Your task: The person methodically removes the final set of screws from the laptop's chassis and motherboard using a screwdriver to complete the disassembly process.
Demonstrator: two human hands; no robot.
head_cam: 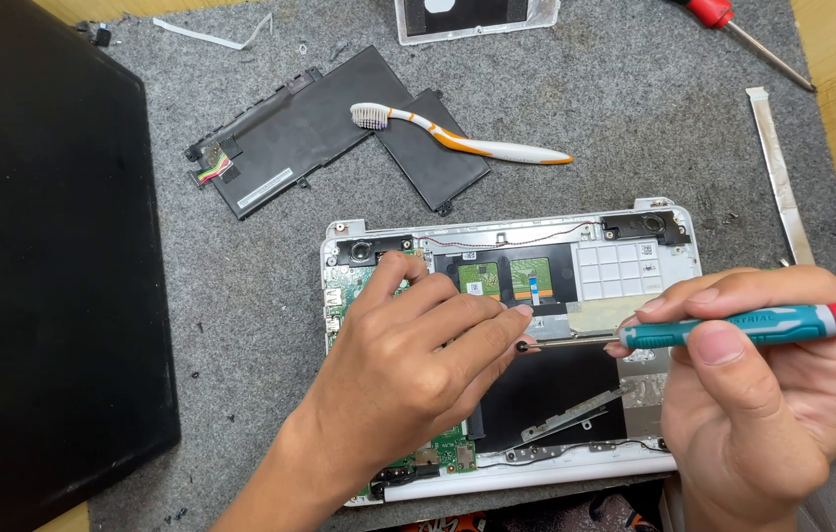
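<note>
While the opened white laptop base point(674, 229) lies on the grey felt mat point(615, 128) covering the counter, both hands work over its exposed interior. Right hand point(772, 394) holds a teal-handled screwdriver point(733, 330) with a red cap, fingers wrapped round the grip, shaft lying nearly level and pointing left. Left hand point(408, 345) rests on the green circuit board point(443, 453), fingers drawn close together; thumb and forefinger pinch at the dark screwdriver tip, probably steadying it or a small screw, though the screw itself is too small to tell. Tip sits over the black area just below the trackpad boards point(507, 279). Loose metal bracket point(576, 412) lies inside the case, lower centre. Removed black battery point(320, 128) sits well apart, up the mat, its coloured wire plug at the left end; a white-and-orange toothbrush point(467, 138) lies across it, likely kept for brushing dust. Second red-handled screwdriver point(733, 25) at top right, a white ribbon strip point(780, 177) along the right edge, a large black panel point(44, 266) far left
</note>
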